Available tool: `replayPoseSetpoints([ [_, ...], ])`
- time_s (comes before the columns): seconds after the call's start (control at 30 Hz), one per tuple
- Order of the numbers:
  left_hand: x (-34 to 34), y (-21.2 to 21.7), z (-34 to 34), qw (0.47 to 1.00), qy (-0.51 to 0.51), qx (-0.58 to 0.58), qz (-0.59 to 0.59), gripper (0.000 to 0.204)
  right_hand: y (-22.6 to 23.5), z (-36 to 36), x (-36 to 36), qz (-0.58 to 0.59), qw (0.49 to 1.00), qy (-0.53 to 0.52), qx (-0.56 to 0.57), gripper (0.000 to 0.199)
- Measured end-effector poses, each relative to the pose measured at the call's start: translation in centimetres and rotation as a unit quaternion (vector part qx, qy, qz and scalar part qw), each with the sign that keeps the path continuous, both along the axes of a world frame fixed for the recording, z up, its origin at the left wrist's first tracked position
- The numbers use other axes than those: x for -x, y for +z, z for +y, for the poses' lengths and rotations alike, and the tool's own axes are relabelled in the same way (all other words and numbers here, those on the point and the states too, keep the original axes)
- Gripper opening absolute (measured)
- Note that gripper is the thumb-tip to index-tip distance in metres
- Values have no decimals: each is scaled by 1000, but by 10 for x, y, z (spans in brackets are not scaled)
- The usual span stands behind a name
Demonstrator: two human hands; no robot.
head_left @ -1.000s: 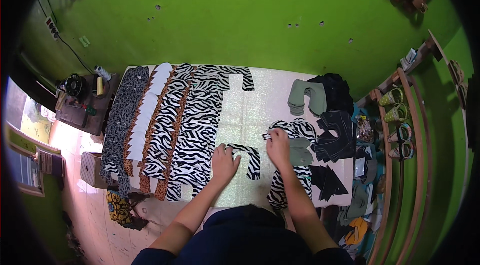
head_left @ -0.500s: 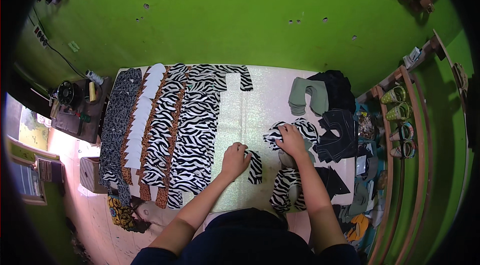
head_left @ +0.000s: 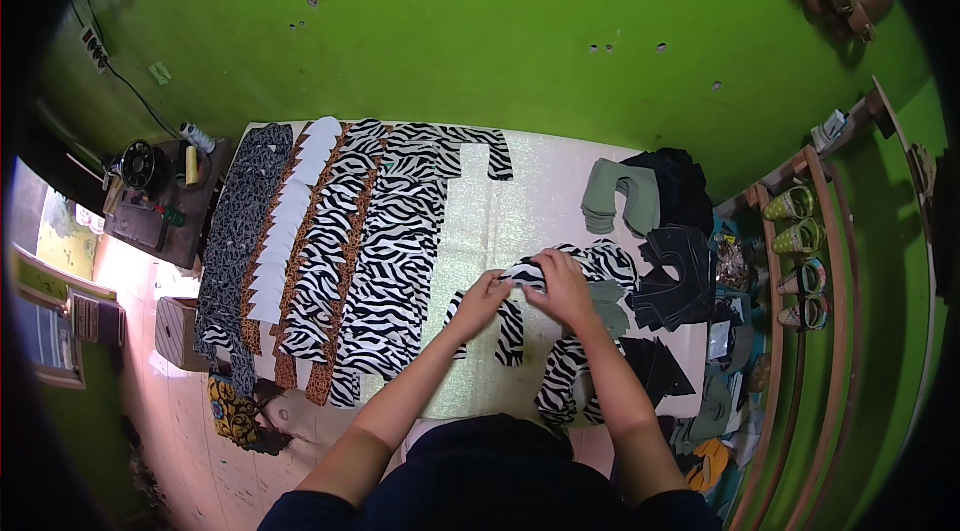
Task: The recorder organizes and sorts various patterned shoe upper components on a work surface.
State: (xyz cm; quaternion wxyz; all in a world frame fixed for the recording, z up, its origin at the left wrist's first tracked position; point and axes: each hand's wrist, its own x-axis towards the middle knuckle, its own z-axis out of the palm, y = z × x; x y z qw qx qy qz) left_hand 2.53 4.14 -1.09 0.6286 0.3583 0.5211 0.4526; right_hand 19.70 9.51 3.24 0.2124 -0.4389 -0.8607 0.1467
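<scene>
Zebra-print piece (head_left: 527, 274) between left hand (head_left: 483, 293), right hand (head_left: 562, 288); long axis seemingly left-right.

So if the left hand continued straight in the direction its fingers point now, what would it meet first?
The left hand points right and a little up the table. It would probably first meet the zebra-print piece that its fingers already pinch, and just behind that the right hand. Depth is hard to judge in this fisheye view.

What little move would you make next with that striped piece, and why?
Probably lift the zebra-print piece clear of the zebra-print stack: both the left hand and the right hand pinch its edge, and it seems only partly raised.
</scene>
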Motion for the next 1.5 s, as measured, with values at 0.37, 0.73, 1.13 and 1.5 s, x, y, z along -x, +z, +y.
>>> replayPoseSetpoints([
  [0.37,-27,1,24,951,-92,-124,267,55,-21,-17,-14,-62,991,-51,-103,13],
  [0.73,-15,13,21,860,-81,-231,448,40,-30,-13,-21,-26,997,-62,25,14],
  [1.13,37,17,1,933,-46,-155,321,22,-23,-34,17,172,955,-128,205,20],
  [1.5,56,4,-39,872,-23,-33,487,28,-61,-59,41,187,936,-181,236,20],
])
